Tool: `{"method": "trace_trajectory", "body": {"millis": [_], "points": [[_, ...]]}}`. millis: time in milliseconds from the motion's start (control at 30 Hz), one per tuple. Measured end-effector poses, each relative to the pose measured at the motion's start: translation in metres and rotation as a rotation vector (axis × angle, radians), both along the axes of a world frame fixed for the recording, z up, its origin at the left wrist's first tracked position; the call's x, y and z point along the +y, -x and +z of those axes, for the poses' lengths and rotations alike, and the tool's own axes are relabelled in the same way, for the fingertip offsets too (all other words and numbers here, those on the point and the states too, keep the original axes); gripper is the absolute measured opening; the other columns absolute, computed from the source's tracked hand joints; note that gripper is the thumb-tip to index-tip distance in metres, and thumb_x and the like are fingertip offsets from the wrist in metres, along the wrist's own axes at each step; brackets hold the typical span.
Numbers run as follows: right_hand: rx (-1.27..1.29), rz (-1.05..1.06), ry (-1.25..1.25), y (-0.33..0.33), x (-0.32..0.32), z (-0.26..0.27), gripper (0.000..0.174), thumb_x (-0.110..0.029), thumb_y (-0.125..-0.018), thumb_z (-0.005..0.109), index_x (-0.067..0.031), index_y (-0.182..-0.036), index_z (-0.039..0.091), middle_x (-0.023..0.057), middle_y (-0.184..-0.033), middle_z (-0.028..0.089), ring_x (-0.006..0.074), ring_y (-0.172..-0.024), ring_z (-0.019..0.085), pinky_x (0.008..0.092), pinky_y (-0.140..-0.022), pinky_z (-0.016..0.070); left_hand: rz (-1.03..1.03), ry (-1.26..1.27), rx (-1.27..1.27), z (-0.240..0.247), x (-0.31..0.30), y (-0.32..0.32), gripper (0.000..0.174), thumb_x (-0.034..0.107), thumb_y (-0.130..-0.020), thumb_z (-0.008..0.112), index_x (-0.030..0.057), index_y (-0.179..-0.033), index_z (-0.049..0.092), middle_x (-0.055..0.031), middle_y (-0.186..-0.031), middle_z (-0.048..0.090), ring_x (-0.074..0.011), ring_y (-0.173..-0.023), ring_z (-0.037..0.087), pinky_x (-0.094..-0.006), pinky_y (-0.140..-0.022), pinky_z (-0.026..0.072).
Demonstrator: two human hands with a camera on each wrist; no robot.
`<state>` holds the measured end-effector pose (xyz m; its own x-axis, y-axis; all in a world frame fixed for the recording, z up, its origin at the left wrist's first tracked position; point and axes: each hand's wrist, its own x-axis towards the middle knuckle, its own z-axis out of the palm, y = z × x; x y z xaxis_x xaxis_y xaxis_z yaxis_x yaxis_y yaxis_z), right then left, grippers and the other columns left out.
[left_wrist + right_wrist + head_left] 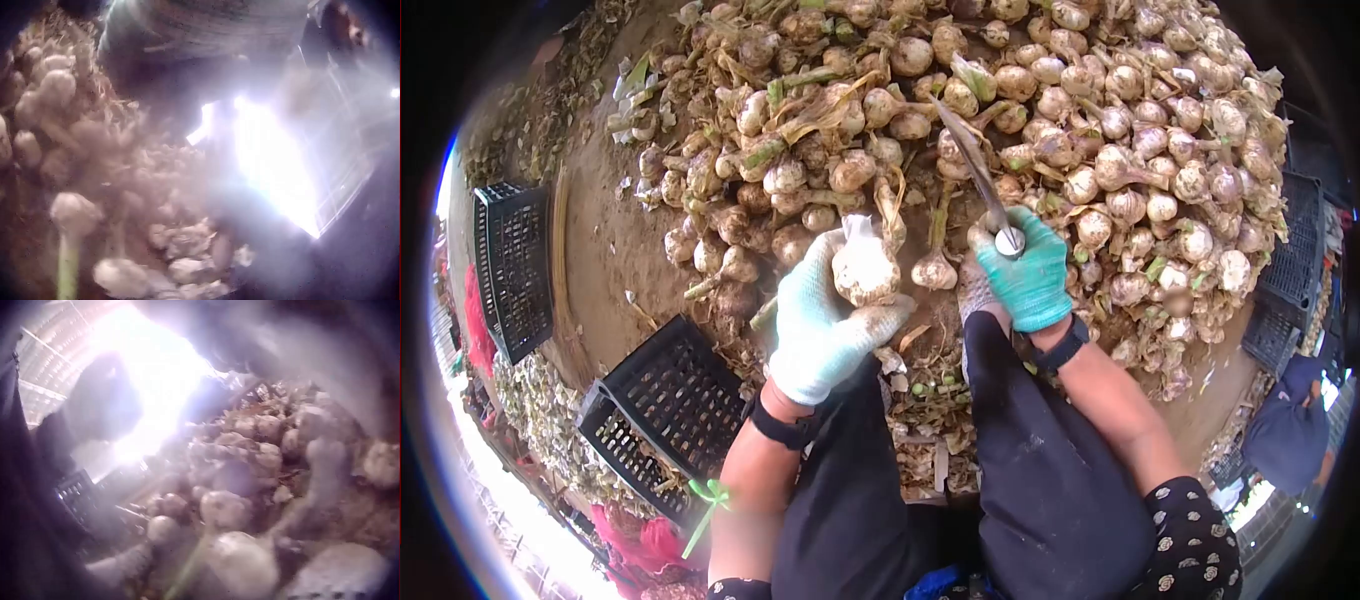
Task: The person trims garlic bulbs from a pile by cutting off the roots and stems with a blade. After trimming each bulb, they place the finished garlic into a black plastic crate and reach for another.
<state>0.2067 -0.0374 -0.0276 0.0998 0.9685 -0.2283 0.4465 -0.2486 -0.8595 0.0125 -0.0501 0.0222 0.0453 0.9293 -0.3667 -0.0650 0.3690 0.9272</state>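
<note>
In the head view the left hand (818, 325), in a pale glove, holds a whitish garlic bulb (866, 270) between thumb and fingers, its short cut top upward. The right hand (1028, 270), in a green glove, grips the handle of a knife (972, 158), whose long blade points up and to the left, apart from the bulb. A large heap of garlic (1125, 170) with dirty skins and stems spreads beyond both hands. Both wrist views are hazy and glaring; they show loose garlic bulbs (74, 215) (244, 562), while what the hands hold is unclear there.
Black plastic crates stand at the lower left (675, 390), far left (515, 270) and right edge (1288, 240). Stem scraps (930, 400) lie between the person's knees. Another person (1288, 435) is at the far right. Bare soil (615, 220) shows left of the heap.
</note>
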Motion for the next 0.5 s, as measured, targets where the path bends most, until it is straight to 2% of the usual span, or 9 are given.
{"method": "trace_trajectory", "body": {"millis": [67,100,167,233,267,300,367,467,500], "points": [[0.231,-0.030,0.158,0.006,0.000,0.010,0.023,-0.012,-0.075,0.065,0.0014,-0.092,0.058,0.0114,-0.073,0.062,0.0139,-0.064,0.059,0.0270,-0.058,0.0476,0.069,-0.031,-0.085,-0.004,-0.001,-0.004,0.052,0.009,-0.063,0.073,-0.0024,-0.107,0.048,-0.0010,-0.093,0.054,-0.0084,-0.085,0.051,-0.0231,-0.077,0.0433],[0.098,0.041,0.120,0.009,-0.001,0.008,0.025,-0.014,-0.073,0.066,0.0014,-0.091,0.058,0.0126,-0.072,0.062,0.0186,-0.064,0.061,0.0288,-0.058,0.0478,0.030,0.020,-0.105,-0.004,0.000,-0.003,0.050,0.006,-0.064,0.071,-0.0023,-0.107,0.049,-0.0009,-0.094,0.053,-0.0085,-0.086,0.050,-0.0236,-0.077,0.0433],[0.075,0.138,0.044,0.009,0.000,0.009,0.025,-0.015,-0.072,0.067,0.0007,-0.090,0.058,0.0137,-0.073,0.061,0.0223,-0.065,0.061,0.0303,-0.059,0.0480,-0.024,0.075,-0.131,-0.007,0.002,-0.001,0.048,0.003,-0.065,0.069,-0.0023,-0.108,0.049,-0.0008,-0.094,0.053,-0.0086,-0.087,0.050,-0.0240,-0.078,0.0434],[-0.005,0.298,-0.011,0.011,0.002,0.017,0.024,-0.015,-0.069,0.066,-0.0021,-0.088,0.059,0.0159,-0.076,0.060,0.0319,-0.069,0.059,0.0344,-0.060,0.0481,-0.207,-0.276,0.243,-0.012,0.001,0.000,0.041,-0.005,-0.059,0.062,0.0018,-0.099,0.055,-0.0074,-0.097,0.056,-0.0194,-0.088,0.054,-0.0293,-0.074,0.0456],[-0.006,0.301,-0.008,0.010,0.003,0.019,0.024,-0.015,-0.069,0.066,-0.0021,-0.088,0.059,0.0159,-0.076,0.060,0.0319,-0.069,0.059,0.0344,-0.060,0.0481,-0.295,-0.453,0.435,-0.013,0.001,0.002,0.040,-0.008,-0.056,0.059,0.0038,-0.094,0.058,-0.0107,-0.098,0.057,-0.0249,-0.088,0.057,-0.0319,-0.072,0.0467],[-0.020,0.369,-0.107,0.010,0.003,0.020,0.022,-0.013,-0.068,0.065,-0.0029,-0.087,0.060,0.0156,-0.076,0.060,0.0321,-0.068,0.059,0.0351,-0.060,0.0481,-0.294,-0.452,0.435,-0.015,0.000,0.005,0.040,-0.008,-0.056,0.059,0.0038,-0.094,0.058,-0.0107,-0.098,0.057,-0.0249,-0.088,0.057,-0.0319,-0.072,0.0467],[-0.035,0.432,-0.206,0.008,0.004,0.019,0.020,-0.011,-0.068,0.063,-0.0036,-0.086,0.060,0.0154,-0.076,0.060,0.0322,-0.068,0.059,0.0358,-0.059,0.0480,-0.577,-0.611,0.651,-0.016,0.001,0.008,0.033,-0.002,-0.055,0.059,0.0073,-0.087,0.060,-0.0092,-0.098,0.056,-0.0296,-0.087,0.055,-0.0357,-0.070,0.0462],[-0.156,0.518,-0.187,-0.001,0.006,0.004,0.018,-0.015,-0.069,0.059,-0.0044,-0.084,0.058,0.0157,-0.074,0.058,0.0342,-0.068,0.057,0.0402,-0.061,0.0470,-0.619,-0.729,0.821,0.006,-0.001,0.001,0.025,0.004,-0.057,0.059,0.0098,-0.081,0.059,-0.0046,-0.096,0.056,-0.0294,-0.086,0.054,-0.0368,-0.069,0.0459],[-0.251,0.538,0.065,-0.007,0.006,-0.012,0.019,-0.017,-0.070,0.058,-0.0042,-0.084,0.057,0.0160,-0.074,0.058,0.0353,-0.070,0.057,0.0411,-0.062,0.0466,-0.584,-0.913,0.790,0.005,0.007,0.003,0.024,0.009,-0.057,0.059,0.0115,-0.080,0.059,-0.0030,-0.093,0.056,-0.0291,-0.084,0.054,-0.0368,-0.068,0.0457]]}}
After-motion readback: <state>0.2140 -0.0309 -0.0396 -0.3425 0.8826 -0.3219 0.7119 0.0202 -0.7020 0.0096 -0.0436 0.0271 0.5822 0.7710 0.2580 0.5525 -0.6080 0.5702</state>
